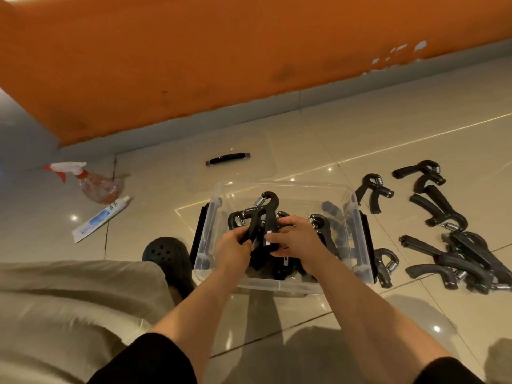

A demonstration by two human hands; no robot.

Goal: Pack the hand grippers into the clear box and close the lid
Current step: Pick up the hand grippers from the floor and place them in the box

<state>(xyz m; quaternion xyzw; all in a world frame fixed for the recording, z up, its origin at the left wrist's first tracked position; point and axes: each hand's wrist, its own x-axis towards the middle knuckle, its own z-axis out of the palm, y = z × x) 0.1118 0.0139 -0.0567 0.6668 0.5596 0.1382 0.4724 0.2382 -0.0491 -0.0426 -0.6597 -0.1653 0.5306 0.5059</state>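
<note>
A clear plastic box (279, 286) with black side latches stands open on the tiled floor in front of me. Over it, my left hand (232, 249) and my right hand (297, 242) both grip one black hand gripper (261, 214), its spring end pointing away from me. Several more black grippers lie inside the box beneath my hands, partly hidden. The clear lid (235, 164), with a black handle, lies flat on the floor just behind the box. Several loose hand grippers (454, 239) are scattered on the floor to the right of the box.
A spray bottle (94, 182) with a red and white trigger lies at the left, with a toothpaste tube (101, 218) beside it. My knee in beige trousers and a black clog (167, 257) sit left of the box. An orange wall (221, 56) runs behind.
</note>
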